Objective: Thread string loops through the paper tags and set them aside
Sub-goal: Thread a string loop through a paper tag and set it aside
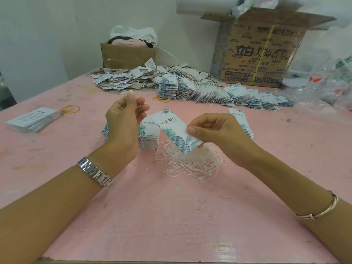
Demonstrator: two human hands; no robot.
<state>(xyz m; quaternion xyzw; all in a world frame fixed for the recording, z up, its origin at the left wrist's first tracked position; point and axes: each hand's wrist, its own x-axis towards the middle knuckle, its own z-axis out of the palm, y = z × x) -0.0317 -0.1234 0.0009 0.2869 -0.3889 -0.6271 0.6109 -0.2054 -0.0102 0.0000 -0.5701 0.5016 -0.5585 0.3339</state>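
My right hand [213, 130] pinches a white paper tag [175, 132] printed with green leaves, held tilted above a tangle of pale string loops [190, 161] on the pink table [171, 216]. My left hand [125, 115] is raised to the left of the tag and pinches the end of a thin string [131, 93] between thumb and fingertips. Behind the hands stands a stack of unthreaded tags [146, 138], and another stack [243, 121] shows past my right hand. A long row of tags with strings [219, 94] lies further back.
A heap of grey tags [129, 79] lies at the back. Beyond it stand a small cardboard box [127, 54] and a large printed carton [261, 52]. A stack of white cards [32, 120] with a yellow rubber band [70, 109] sits left. Plastic bags [323, 88] crowd the right.
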